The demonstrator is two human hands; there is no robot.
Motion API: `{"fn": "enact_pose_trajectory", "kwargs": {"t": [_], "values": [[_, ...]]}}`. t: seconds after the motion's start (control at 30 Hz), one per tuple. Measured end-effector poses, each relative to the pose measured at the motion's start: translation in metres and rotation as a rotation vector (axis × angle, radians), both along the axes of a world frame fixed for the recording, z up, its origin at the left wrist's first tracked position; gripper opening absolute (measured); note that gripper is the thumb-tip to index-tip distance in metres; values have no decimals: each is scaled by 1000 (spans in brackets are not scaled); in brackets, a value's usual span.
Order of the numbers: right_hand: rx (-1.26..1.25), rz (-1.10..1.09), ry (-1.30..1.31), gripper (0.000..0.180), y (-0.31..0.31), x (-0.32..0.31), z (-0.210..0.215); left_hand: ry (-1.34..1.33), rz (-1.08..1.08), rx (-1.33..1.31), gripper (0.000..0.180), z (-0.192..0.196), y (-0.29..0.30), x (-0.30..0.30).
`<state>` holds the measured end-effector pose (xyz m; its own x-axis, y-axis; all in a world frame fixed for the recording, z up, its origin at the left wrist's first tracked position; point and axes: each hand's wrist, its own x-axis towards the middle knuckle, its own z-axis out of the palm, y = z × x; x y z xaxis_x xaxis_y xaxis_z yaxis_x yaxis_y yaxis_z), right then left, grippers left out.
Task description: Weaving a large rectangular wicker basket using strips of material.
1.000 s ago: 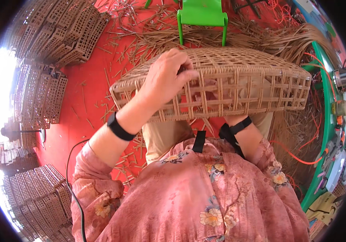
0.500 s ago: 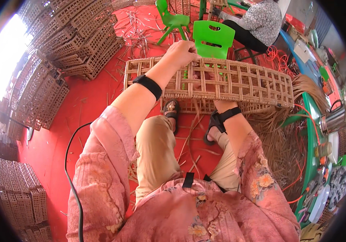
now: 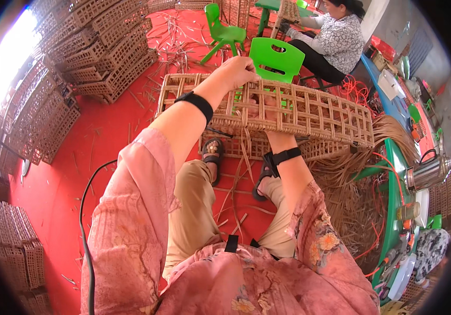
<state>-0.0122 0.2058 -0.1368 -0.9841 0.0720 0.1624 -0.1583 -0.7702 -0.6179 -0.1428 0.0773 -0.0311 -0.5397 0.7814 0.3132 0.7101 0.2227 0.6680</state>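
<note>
A long brown open-weave wicker basket (image 3: 315,113) is held up before me, above my knees. My left hand (image 3: 238,72) reaches over its far top edge, thumb and fingers closed at the rim. Up inside the basket is my right hand (image 3: 270,107), seen only through the gaps of the lattice. Its fingers look curled, and whatever they grip is hidden by the weave. Loose rattan strands (image 3: 245,149) hang from the near side, down between my feet.
Stacked wicker baskets (image 3: 105,58) rise at the left. Green plastic chairs (image 3: 277,56) stand beyond the basket, and a seated person (image 3: 336,39) works behind them. At the right lie a heap of rattan strands (image 3: 346,194) and a green table (image 3: 391,210) with tools and a metal kettle.
The view has shifted a little, bringing more of the seated person into sight. The basket's right end has dipped slightly. Both hands stay at the same part of the basket.
</note>
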Motion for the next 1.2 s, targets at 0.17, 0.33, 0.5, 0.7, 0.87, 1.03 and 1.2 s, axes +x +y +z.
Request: {"fn": "enact_pose_trajectory", "kwargs": {"t": [0.17,0.33,0.5,0.7,0.87,1.03,1.2], "values": [[66,-55,-34,28,-1,2,-7,64,-7,5,27,-4,11,-18],[113,-114,-66,28,2,10,-16,4,12,-40,22,-5,25,-30],[156,-148,-79,27,3,10,-19,-79,-108,-23,24,0,11,-43],[234,-211,-111,26,6,7,-26,225,44,-232,50,8,-62,3],[719,-418,-104,26,21,-10,-41,570,183,-264,67,-15,-81,10],[794,-297,-425,19,-23,51,-43,525,237,-341,67,-18,-69,-8],[906,-216,-642,22,-59,161,-53,471,250,-335,69,-15,-58,-22]]}}
